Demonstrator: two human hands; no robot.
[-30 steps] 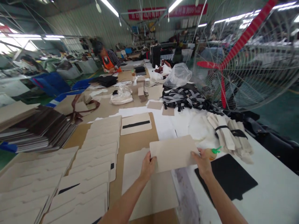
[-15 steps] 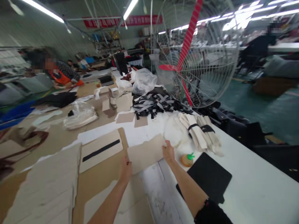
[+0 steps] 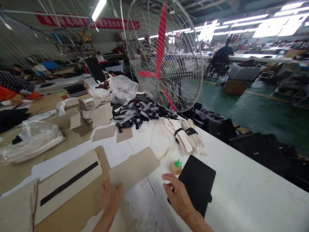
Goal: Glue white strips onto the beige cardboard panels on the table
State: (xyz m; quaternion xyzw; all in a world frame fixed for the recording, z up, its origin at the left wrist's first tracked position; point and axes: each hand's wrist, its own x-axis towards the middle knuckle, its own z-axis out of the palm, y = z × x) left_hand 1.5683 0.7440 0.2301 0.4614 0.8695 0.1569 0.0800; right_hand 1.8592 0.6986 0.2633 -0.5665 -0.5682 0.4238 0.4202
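Observation:
A beige fabric panel (image 3: 134, 168) lies flat across the edge of the brown cardboard sheet (image 3: 79, 206) and the white table. My left hand (image 3: 111, 195) rests on the panel's near corner with its fingers pressed down on it. My right hand (image 3: 177, 194) hovers free beside the panel, fingers loosely spread and holding nothing, right at the edge of a black fabric piece (image 3: 196, 182). A small round tan bottle with a green cap (image 3: 176, 166) sits just beyond that hand.
A beige panel with a black strip (image 3: 66, 183) lies to the left. Bundled beige strips (image 3: 184, 135), black-and-grey straps (image 3: 140, 113), plastic bags and a big red-bladed fan (image 3: 160, 58) stand beyond. A person in an orange vest (image 3: 14, 90) works far left.
The view has swung right. The beige panel held up in both hands has been laid down flat; my right hand has let go and moved toward the black piece.

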